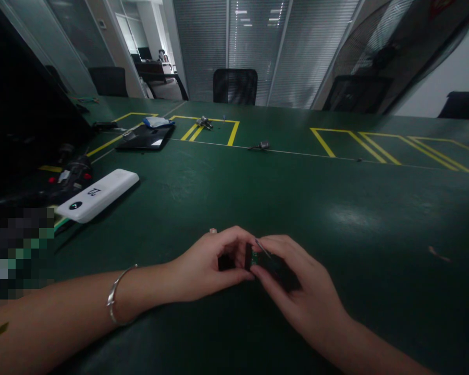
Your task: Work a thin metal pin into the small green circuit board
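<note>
Both my hands meet low in the middle of the green table point(281, 187). My left hand point(211, 265) is curled, thumb and fingers pinched on a small dark part point(249, 258) with a bit of green on it. My right hand point(297, 286) is closed too, holding a thin metal tool point(262, 248) whose tip rests on that part. A silver bracelet point(115, 297) circles my left wrist. The part is mostly hidden by my fingers, so I cannot make out its shape.
A white power bank point(97, 195) lies to the left, beside black tools with red buttons point(72, 174). A dark tablet point(144, 138) and blue-white cloth point(156, 122) sit further back. Small metal pieces point(204, 123) point(261, 146) lie among yellow floor-tape boxes. Black chairs point(234, 86) line the far edge.
</note>
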Demonstrator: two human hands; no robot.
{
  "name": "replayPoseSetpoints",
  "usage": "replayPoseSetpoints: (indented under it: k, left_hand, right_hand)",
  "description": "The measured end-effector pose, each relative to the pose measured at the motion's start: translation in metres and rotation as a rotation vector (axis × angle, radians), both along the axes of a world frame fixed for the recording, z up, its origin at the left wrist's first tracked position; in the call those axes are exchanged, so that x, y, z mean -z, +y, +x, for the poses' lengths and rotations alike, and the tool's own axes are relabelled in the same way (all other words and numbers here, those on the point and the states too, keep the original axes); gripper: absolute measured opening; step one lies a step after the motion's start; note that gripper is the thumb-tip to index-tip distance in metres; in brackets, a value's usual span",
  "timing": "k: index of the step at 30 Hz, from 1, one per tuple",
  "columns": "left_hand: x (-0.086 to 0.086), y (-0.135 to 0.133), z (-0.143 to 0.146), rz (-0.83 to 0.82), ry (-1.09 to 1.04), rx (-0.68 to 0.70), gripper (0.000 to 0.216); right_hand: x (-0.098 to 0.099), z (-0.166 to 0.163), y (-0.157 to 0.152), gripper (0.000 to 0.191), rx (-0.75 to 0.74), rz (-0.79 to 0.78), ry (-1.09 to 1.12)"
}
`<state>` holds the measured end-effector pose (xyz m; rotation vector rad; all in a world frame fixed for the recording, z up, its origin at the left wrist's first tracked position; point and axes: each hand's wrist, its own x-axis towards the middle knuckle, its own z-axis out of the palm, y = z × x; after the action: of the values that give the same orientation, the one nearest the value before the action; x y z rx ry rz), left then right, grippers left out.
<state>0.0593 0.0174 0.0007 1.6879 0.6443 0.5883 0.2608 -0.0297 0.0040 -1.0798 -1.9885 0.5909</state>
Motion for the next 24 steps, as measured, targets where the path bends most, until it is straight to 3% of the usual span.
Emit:
replayPoseSetpoints:
  k: [8, 17, 24]
  left_hand:
    - [-0.0006, -0.0014, 0.0011, -0.191, -0.127, 0.020, 0.032]
    - [0.0024, 0.0014, -0.0007, -0.082, -0.100, -0.042, 0.026]
    - [-0.0002, 0.0018, -0.0009, -0.100, -0.104, -0.074, 0.025]
  right_hand:
    - [0.0010, 0.0003, 0.0001, 0.034, 0.016, 0.003, 0.010]
    - [0.0000, -0.0006, -0.0005, 0.035, -0.025, -0.021, 0.031]
    - [0.0013, 0.0001, 0.0010, 0.028, 0.054, 0.043, 0.051]
